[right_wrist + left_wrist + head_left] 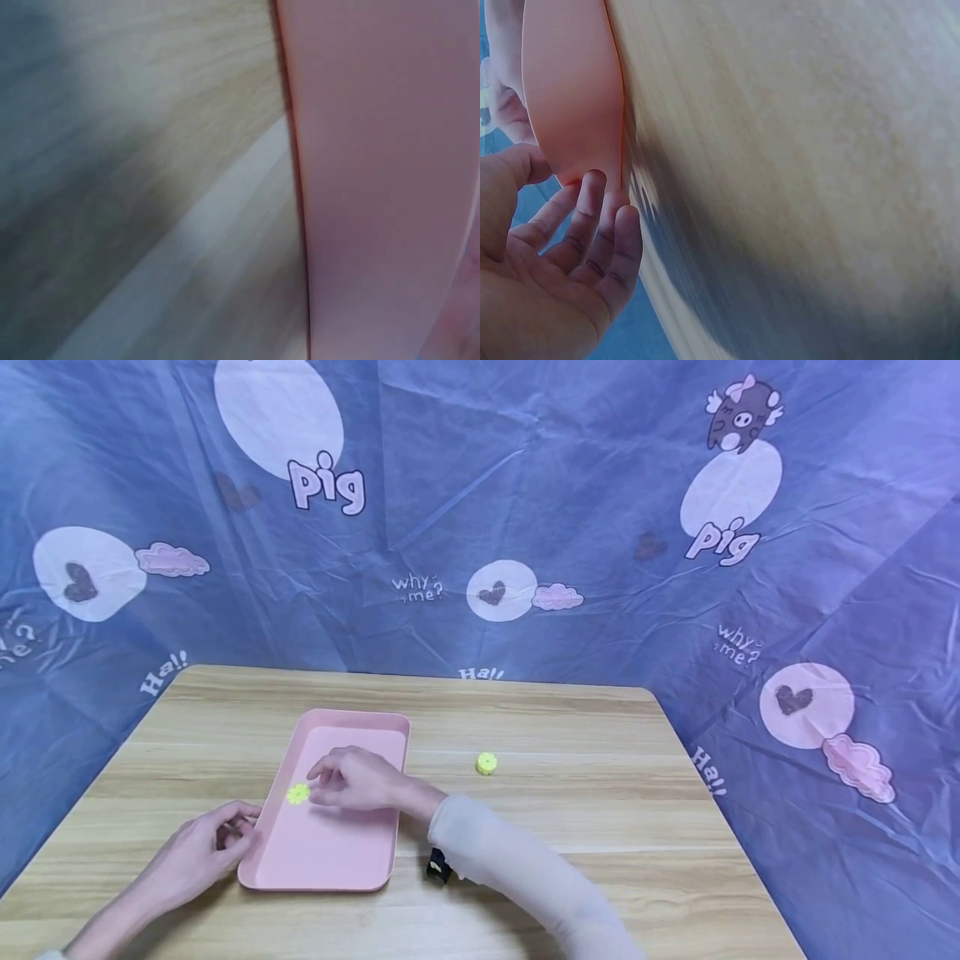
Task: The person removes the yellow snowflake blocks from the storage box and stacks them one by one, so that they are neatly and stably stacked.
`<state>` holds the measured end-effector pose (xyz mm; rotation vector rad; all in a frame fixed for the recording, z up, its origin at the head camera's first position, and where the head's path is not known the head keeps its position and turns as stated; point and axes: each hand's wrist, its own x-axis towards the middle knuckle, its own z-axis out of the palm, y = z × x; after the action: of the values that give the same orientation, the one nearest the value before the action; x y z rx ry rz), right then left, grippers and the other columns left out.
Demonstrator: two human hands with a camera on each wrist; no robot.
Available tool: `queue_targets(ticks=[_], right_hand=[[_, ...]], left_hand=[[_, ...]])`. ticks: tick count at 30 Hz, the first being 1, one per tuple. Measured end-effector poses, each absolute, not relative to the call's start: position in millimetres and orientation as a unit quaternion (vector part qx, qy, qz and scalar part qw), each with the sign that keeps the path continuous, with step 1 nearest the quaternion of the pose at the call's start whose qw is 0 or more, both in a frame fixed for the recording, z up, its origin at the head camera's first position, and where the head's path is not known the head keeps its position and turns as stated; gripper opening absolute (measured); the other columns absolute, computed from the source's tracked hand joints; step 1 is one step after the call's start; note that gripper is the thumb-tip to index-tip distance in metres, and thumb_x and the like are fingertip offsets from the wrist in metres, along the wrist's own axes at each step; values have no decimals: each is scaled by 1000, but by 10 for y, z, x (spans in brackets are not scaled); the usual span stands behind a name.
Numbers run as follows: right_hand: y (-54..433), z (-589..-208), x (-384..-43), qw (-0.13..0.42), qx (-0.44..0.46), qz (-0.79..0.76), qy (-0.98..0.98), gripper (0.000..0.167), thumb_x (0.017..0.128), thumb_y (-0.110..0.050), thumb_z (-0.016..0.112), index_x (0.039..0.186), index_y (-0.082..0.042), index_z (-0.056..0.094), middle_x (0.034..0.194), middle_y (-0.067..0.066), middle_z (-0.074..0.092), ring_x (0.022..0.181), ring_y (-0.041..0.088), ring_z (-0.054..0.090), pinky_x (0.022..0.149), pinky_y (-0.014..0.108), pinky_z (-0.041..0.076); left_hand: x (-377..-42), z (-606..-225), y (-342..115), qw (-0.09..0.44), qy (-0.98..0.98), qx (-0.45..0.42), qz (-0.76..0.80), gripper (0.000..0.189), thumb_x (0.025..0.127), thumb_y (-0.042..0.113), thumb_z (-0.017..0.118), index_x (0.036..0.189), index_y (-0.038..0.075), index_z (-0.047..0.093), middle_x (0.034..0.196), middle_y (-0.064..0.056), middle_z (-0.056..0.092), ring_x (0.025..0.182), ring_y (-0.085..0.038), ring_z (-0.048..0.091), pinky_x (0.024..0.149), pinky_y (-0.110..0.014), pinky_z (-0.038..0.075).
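Observation:
A pink rectangular tray (330, 860) lies on the wooden table. My left hand (202, 843) is at its left edge; in the left wrist view the thumb meets the rim and the curled fingers (592, 202) bear on the outer wall (574, 82). Over the tray's inside is my right hand (356, 779), thumb and fingers bent and parted, with nothing between them. Just left of its fingertips a small yellow-green, flower-shaped piece (297, 793) lies in the tray. The right wrist view mostly shows the tray's outer wall (382, 165).
A second yellow-green round piece (487, 763) stands on the table right of the tray. Partly hidden by my right sleeve (517, 868) is a small black object (438, 866). Behind the wooden table (600, 827) hangs a blue printed cloth (420, 527).

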<state>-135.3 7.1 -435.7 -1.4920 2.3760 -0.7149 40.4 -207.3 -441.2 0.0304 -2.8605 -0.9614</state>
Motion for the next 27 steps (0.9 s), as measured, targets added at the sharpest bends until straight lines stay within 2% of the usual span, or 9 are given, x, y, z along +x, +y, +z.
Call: queue_targets(ticks=[7,18,27], right_hand=[[-35,-4407,-1336,110,-515,-208,824,32,96,-39,75,125,-25,74,104,-16,69,89,-8,53,80,2,38],[-175,-4436,-1339,102,-512,-147,840,33,96,-45,73,126,-29,73,105,-17,63,95,-3,52,78,7,36],[-248,-4424,-1325,99,-511,-126,845,25,96,-46,73,117,-31,74,97,-16,58,89,-1,48,71,11,35]], left_hand=[[407,-4396,-2076,56,-946,13,-318,19,95,10,74,114,7,73,87,7,69,72,10,50,64,-22,44],[402,-4420,-2090,74,-945,2,-319,18,92,6,75,111,7,73,84,9,66,70,10,50,62,-21,44],[404,-4401,-2088,73,-945,-2,-320,18,92,5,76,110,7,74,84,9,68,71,11,51,63,-21,45]])
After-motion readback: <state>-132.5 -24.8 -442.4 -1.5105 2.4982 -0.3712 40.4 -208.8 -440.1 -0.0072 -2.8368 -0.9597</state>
